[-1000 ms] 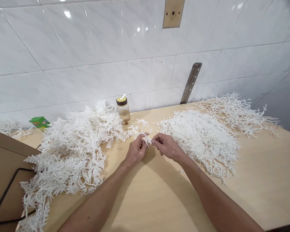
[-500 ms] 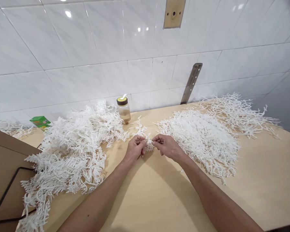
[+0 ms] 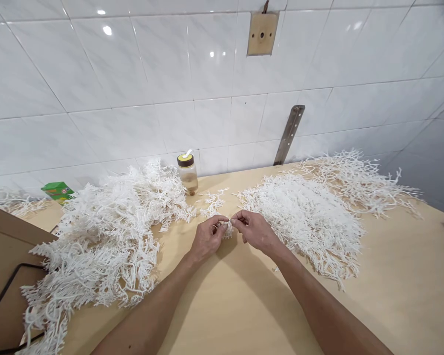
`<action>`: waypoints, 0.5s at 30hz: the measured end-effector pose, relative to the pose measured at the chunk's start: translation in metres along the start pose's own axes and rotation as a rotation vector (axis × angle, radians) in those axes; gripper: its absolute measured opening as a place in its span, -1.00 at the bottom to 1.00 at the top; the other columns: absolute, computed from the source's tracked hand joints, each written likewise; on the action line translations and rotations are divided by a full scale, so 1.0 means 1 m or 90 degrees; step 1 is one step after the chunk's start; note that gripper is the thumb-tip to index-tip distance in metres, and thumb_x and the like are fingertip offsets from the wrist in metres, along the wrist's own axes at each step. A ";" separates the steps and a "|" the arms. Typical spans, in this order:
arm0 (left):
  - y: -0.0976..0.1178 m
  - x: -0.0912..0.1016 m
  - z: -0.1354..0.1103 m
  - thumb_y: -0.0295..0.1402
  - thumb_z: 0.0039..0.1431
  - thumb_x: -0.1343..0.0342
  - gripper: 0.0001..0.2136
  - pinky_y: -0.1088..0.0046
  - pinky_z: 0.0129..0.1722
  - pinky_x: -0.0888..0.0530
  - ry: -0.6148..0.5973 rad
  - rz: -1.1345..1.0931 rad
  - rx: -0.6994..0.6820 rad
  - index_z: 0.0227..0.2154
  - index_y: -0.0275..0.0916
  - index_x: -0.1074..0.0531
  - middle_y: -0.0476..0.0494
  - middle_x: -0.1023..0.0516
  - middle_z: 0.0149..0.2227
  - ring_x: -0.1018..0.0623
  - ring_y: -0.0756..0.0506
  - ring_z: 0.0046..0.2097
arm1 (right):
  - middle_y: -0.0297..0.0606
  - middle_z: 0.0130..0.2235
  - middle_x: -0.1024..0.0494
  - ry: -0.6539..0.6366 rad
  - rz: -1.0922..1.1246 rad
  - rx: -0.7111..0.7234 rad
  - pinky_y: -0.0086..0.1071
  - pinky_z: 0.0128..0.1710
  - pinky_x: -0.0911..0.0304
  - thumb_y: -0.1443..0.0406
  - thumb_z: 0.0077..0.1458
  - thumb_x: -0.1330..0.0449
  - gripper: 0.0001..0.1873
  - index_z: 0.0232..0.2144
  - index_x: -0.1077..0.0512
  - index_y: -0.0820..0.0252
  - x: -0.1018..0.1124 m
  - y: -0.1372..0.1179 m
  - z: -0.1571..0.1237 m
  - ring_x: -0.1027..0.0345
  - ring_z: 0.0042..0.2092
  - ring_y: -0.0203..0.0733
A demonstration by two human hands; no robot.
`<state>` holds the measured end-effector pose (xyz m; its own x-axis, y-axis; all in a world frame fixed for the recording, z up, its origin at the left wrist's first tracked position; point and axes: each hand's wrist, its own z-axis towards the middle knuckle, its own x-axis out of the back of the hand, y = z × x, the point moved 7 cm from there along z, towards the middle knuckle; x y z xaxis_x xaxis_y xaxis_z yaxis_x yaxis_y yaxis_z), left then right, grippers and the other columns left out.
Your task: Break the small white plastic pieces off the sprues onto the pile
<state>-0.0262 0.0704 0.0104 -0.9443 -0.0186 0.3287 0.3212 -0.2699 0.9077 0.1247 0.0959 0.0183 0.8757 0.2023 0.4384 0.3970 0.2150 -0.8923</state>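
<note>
My left hand [image 3: 207, 237] and my right hand [image 3: 255, 230] meet over the middle of the table. Both pinch a small white branched plastic sprig [image 3: 227, 231], which hangs below the fingertips and is partly hidden by them. Just behind the hands lies a loose white sprig [image 3: 212, 203]. To the left spreads a tall, tangled heap of white sprigs [image 3: 103, 241]. A flatter pile of similar white pieces [image 3: 307, 217] lies close to the right hand.
Bare, longer white stems [image 3: 358, 185] lie at the back right. A jar with a black and yellow lid [image 3: 187, 177] stands by the wall. At left are a green carton [image 3: 57, 191] and a brown board [image 3: 13, 266]. A metal strip [image 3: 289, 135] leans against the tiles.
The view has tilted up slightly. My fingertips have drawn closer together on the sprig, and less of it shows above them.
</note>
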 end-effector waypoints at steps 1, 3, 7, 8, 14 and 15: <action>0.002 0.001 0.000 -0.28 0.19 -0.07 -0.81 0.52 -0.51 -0.27 0.001 0.032 -0.018 -0.21 -0.19 -0.50 0.00 -0.46 -0.46 -0.34 0.05 -0.52 | -0.41 -0.51 -0.44 0.000 -0.011 0.003 -0.45 -0.57 -0.19 0.16 0.12 -0.11 -0.79 -0.40 -0.43 0.15 0.000 -0.001 0.000 -0.27 -0.63 -0.36; 0.005 0.004 0.000 -0.31 0.18 -0.09 -0.86 0.50 -0.44 -0.30 0.006 0.093 -0.062 -0.27 -0.18 -0.51 -0.03 -0.48 -0.44 -0.38 0.01 -0.46 | -0.39 -0.50 -0.45 0.004 -0.034 0.012 -0.45 -0.56 -0.18 0.17 0.13 -0.10 -0.79 -0.41 -0.43 0.15 0.000 -0.003 -0.001 -0.26 -0.61 -0.36; 0.012 0.003 0.000 -0.37 0.17 -0.09 -0.90 0.46 -0.35 -0.34 -0.005 0.170 -0.140 -0.33 -0.18 -0.50 -0.08 -0.48 -0.40 -0.43 -0.04 -0.36 | -0.36 -0.46 -0.47 0.001 -0.045 0.035 -0.46 -0.54 -0.18 0.18 0.13 -0.09 -0.79 -0.41 -0.44 0.15 -0.002 -0.009 -0.003 -0.26 -0.56 -0.36; 0.012 0.003 0.000 -0.38 0.17 -0.08 -0.89 0.46 -0.35 -0.35 -0.009 0.168 -0.148 -0.30 -0.18 -0.51 -0.10 -0.48 -0.38 -0.43 -0.04 -0.35 | -0.36 -0.45 -0.47 -0.006 -0.038 0.038 -0.47 -0.55 -0.18 0.17 0.13 -0.10 -0.79 -0.40 -0.44 0.15 -0.003 -0.010 -0.004 -0.26 -0.56 -0.36; 0.012 0.001 0.000 -0.32 0.14 -0.13 -0.89 0.48 -0.43 -0.32 -0.023 0.071 -0.108 -0.36 -0.20 -0.52 -0.09 -0.43 -0.39 -0.38 0.00 -0.43 | -0.38 -0.46 -0.45 -0.025 0.019 0.012 -0.45 -0.55 -0.20 0.15 0.13 -0.10 -0.78 -0.41 -0.41 0.16 -0.002 -0.009 -0.004 -0.24 -0.60 -0.37; 0.011 0.001 0.001 -0.31 0.13 -0.14 -0.90 0.48 -0.43 -0.32 -0.018 0.049 -0.091 -0.40 -0.21 -0.51 -0.08 -0.42 -0.40 -0.37 0.01 -0.44 | -0.38 -0.47 -0.45 -0.016 0.014 0.013 -0.45 -0.55 -0.20 0.15 0.13 -0.11 -0.79 -0.42 -0.41 0.16 0.000 -0.009 -0.003 -0.25 -0.59 -0.37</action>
<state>-0.0236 0.0682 0.0207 -0.9142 -0.0175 0.4048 0.3771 -0.4026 0.8341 0.1220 0.0909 0.0255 0.8771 0.2313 0.4210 0.3713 0.2298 -0.8996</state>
